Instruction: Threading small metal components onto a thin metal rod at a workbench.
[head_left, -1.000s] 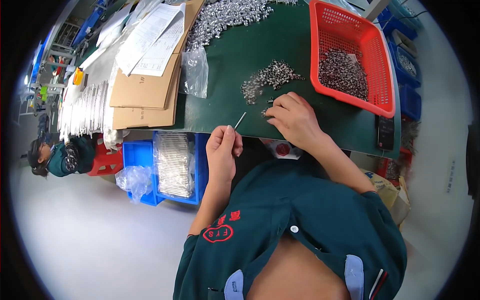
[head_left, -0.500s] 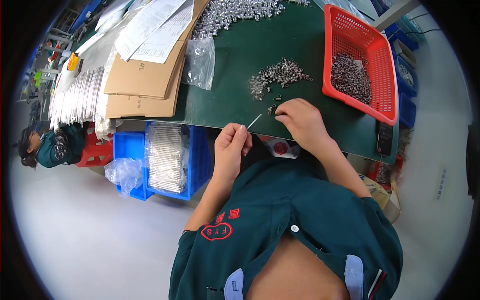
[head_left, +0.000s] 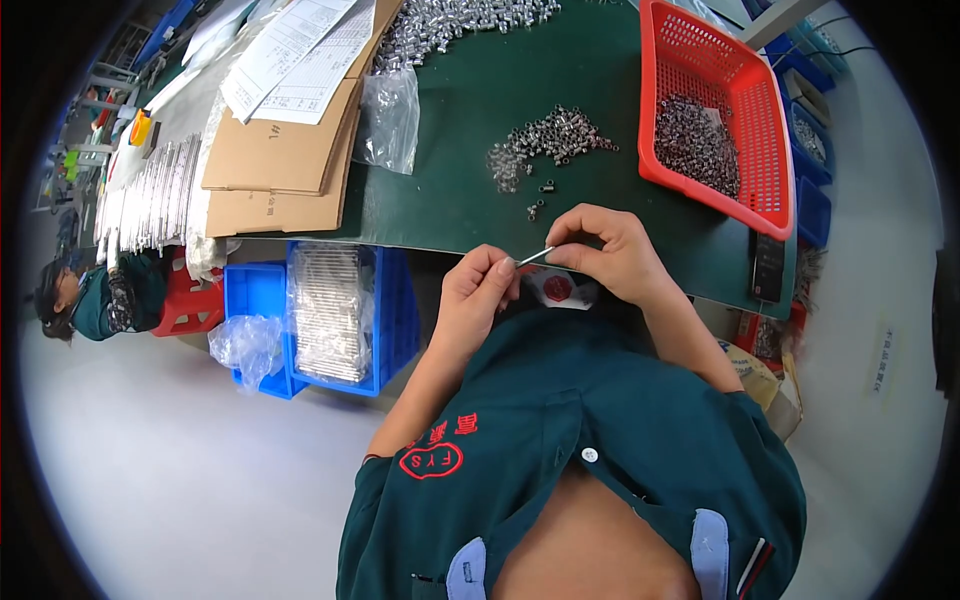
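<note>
My left hand (head_left: 478,295) pinches a thin metal pin (head_left: 534,256) at the near edge of the green table (head_left: 470,200). My right hand (head_left: 603,250) has its fingertips closed on the other end of the same pin, possibly with a small metal sleeve there; that part is hidden by the fingers. Just beyond my hands lies a loose pile of small silver metal sleeves (head_left: 548,143), with a few stray ones (head_left: 538,203) close to my right hand.
A red plastic basket (head_left: 752,70) with more silver parts stands at the right. Cardboard sheets (head_left: 280,160) with papers and a clear plastic bag (head_left: 388,120) lie at the left. Blue bins (head_left: 335,315) with metal rods sit below the table. Another person (head_left: 95,295) sits far left.
My right hand has come back from the pile of sleeves to the pin held by my left hand, and both hands now meet on it at the table edge.
</note>
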